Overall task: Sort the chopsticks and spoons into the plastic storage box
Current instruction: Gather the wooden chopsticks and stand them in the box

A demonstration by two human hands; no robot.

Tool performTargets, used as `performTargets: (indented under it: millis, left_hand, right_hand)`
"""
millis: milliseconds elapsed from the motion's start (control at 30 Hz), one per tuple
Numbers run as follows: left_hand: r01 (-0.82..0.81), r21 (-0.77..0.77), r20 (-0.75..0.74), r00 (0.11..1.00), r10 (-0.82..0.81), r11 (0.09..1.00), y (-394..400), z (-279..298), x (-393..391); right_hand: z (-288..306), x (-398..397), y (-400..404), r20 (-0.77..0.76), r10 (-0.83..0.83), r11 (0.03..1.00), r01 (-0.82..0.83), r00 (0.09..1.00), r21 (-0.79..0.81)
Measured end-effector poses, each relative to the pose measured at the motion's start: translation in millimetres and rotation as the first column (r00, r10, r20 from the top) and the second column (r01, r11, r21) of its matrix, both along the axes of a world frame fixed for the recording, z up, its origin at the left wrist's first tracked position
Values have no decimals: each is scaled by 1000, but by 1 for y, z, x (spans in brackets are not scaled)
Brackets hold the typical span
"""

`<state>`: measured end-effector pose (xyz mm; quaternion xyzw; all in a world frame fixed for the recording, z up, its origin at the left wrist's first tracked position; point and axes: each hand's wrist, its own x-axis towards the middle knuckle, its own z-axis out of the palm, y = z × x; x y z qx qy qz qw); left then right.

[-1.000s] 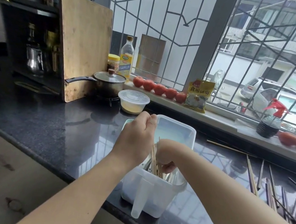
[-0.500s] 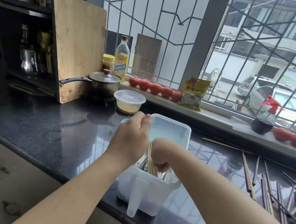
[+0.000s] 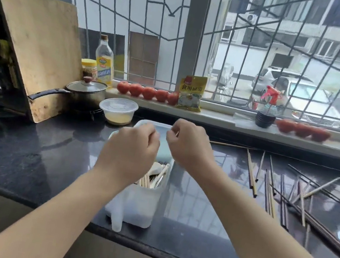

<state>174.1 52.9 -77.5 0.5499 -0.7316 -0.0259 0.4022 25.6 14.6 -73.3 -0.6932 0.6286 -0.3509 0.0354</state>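
Progress looks partial, in my judgement; the plastic storage box (image 3: 136,208) stands under and just below the left hand (image 3: 130,151), and its near compartment holds a bundle of chopsticks and spoons (image 3: 153,176) standing on end, so some sorting is done; the compartment beyond, between the two hands, shows only a pale bottom as far as can be seen; both hands hover above the box with fingers curled, and neither plainly holds anything, though the fingertips are turned away and a thin item there cannot be ruled out; the right hand (image 3: 186,145) hangs over the box's far right corner; what is left lies to the right of the right hand and well apart from the box: loose chopsticks (image 3: 277,190) scattered across the dark counter (image 3: 27,151), some light, some dark, crossing one another; no spoon shows among them, though the far edge is too blurred to be sure.
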Motion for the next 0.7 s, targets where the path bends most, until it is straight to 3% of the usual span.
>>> performTargets:
  millis: [100, 233, 367, 500, 600, 700]
  left_hand:
    - [207, -45, -229, 950, -211, 977, 35, 5, -59]
    - [394, 178, -159, 916, -369, 902, 53, -54, -128]
    - [298, 403, 78, 931, -357, 865, 32, -127, -169]
    - [150, 365, 266, 929, -258, 919, 11, -149, -196]
    - [101, 452, 291, 922, -253, 886, -6, -140, -211]
    - [122, 510, 262, 921, -289, 851, -26, -126, -234]
  right_hand:
    - [-33, -62, 42, 141, -79, 997, 76, 987, 23]
    - [-93, -161, 97, 106, -244, 962, 226, 964, 155]
    - [-126, -250, 140, 130, -449, 893, 439, 884, 99]
    - [-143, -292, 161, 255, -568, 818, 572, 783, 65]
    - [-145, -301, 151, 442, -603, 781, 605, 664, 156]
    - [-143, -302, 136, 421, -595, 795, 578, 684, 184]
